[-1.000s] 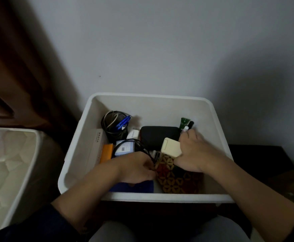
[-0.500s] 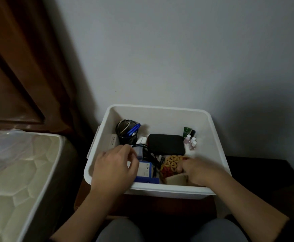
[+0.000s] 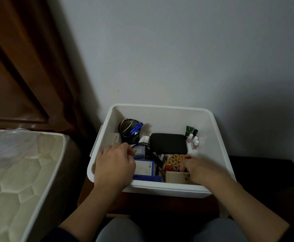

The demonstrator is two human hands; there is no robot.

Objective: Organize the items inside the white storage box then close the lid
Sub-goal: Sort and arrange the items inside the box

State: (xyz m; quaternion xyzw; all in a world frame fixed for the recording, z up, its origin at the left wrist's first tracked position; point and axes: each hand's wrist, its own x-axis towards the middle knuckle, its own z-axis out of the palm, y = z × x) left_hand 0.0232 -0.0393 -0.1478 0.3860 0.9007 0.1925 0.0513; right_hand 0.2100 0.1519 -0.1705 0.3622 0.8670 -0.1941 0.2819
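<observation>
Inside the white storage box (image 3: pixel 162 113), sitting lidless against the wall beside the mattress (image 3: pixel 17 172), I am seeing my left hand (image 3: pixel 114 165) hovering palm-down, fingers loosely curled over the blue packet (image 3: pixel 145 169). My right hand (image 3: pixel 202 170) is reaching toward the patterned pouch (image 3: pixel 175 160); its grip I cannot tell.

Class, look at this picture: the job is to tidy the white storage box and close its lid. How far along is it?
Done: the black mesh pen cup, flat black pouch and small pink bottles stand ordered along the back of the white plastic storage box.
In hand: the left hand is over the blue-edged packets; the right hand is at the patterned mat.
Left: closing; no lid is in view.
</observation>
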